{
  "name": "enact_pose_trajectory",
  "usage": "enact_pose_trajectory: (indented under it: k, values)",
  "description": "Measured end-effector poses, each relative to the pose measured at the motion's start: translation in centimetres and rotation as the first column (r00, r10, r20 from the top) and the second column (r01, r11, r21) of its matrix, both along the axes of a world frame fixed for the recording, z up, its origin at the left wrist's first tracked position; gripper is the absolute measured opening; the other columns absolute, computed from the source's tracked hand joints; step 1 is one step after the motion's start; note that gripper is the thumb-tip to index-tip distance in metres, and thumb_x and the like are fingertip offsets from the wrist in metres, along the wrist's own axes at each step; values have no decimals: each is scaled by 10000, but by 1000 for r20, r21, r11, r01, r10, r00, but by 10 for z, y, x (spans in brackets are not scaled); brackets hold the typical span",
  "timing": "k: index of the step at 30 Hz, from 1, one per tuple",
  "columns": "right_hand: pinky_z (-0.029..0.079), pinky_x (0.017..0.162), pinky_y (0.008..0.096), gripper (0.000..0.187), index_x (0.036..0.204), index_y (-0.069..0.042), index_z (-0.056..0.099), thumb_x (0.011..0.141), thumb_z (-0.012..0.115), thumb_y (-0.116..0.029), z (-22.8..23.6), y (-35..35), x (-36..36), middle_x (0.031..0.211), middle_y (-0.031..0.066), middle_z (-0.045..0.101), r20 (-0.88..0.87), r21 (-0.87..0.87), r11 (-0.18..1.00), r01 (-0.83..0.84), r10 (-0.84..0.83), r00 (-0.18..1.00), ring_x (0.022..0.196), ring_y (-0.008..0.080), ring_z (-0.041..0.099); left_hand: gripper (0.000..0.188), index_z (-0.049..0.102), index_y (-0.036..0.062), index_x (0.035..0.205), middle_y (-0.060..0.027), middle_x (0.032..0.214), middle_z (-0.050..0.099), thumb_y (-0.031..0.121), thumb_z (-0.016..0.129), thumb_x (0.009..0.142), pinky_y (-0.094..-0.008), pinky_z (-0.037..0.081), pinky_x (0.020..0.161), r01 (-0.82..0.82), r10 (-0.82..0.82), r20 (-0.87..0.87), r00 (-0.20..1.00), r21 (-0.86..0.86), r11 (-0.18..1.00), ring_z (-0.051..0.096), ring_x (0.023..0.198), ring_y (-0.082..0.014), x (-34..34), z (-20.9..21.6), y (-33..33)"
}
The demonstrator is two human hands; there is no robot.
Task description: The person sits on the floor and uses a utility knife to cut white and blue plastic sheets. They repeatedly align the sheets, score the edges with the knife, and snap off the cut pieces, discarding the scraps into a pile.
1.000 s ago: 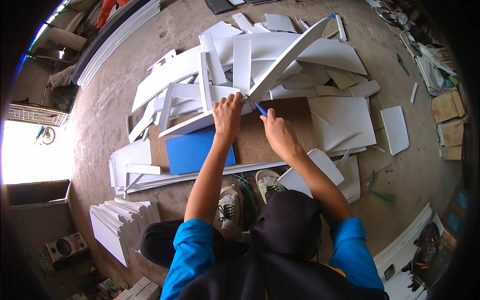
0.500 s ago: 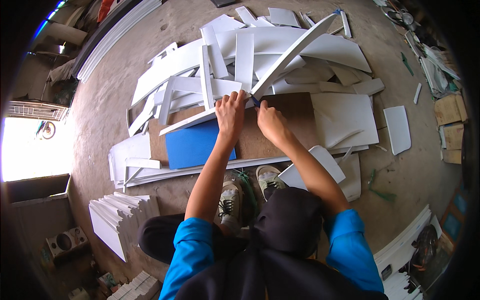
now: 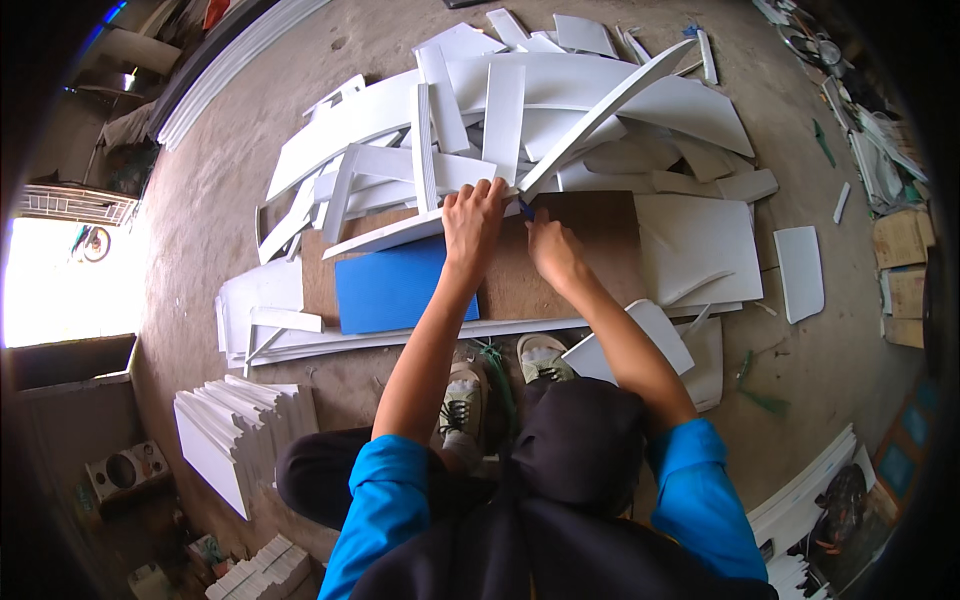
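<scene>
My left hand (image 3: 474, 222) is closed over a long white foam-board strip (image 3: 385, 236), pressing it down at the middle of the brown board (image 3: 590, 240). A second, longer white strip (image 3: 610, 105) rises from beside my fingers toward the far right; I cannot tell whether the two are still joined. Close by on the right, my right hand (image 3: 555, 250) grips a small blue utility knife (image 3: 526, 209), mostly hidden in the fist, its tip at the strips' meeting point. A blue ribbed sheet (image 3: 390, 290) lies on the brown board under my left forearm.
Beyond the board spreads a heap of white offcuts (image 3: 350, 125). White panels (image 3: 700, 245) lie at right, with a loose piece (image 3: 799, 273) on the floor. A stack of white pieces (image 3: 240, 430) stands near left. Cardboard boxes (image 3: 903, 240) line the right side.
The view has shifted slightly, moving the whole scene a little to the right. Both hands keep their holds, and the right hand has drawn slightly away from the left.
</scene>
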State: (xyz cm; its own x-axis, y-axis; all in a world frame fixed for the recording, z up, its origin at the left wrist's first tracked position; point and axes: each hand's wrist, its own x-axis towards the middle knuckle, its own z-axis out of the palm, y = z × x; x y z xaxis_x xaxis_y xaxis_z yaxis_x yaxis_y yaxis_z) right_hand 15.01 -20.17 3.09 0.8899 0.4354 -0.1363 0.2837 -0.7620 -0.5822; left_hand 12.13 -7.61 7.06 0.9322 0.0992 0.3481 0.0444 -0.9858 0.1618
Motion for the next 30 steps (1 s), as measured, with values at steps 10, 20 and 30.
enact_pose_trajectory:
  k: [10,20,30]
  values:
    - [476,719,470,264,950,-4,489,899,388,-242,-14,11,10,875,233,607,-112,-80,997,-2,-7,994,827,384,598,181,547,86,947,-57,838,582,158,560,782,-371,412,677,5,-5,11,1000,-8,1000,568,793,-245,-1,-3,4]
    - [454,722,507,273,993,-2,466,893,393,-245,-69,11,19,881,252,591,-43,-47,998,-43,41,998,823,421,576,199,531,110,970,-44,858,579,161,561,780,-382,404,721,-13,14,-24,1000,24,1000,565,825,-242,-5,-4,0]
    - [452,730,518,306,1030,16,434,900,382,-255,-87,-7,12,893,277,581,183,103,993,-55,36,983,838,436,568,195,527,127,969,-28,838,578,179,573,786,-371,409,705,-50,47,46,998,64,997,572,808,-218,-1,-12,-6]
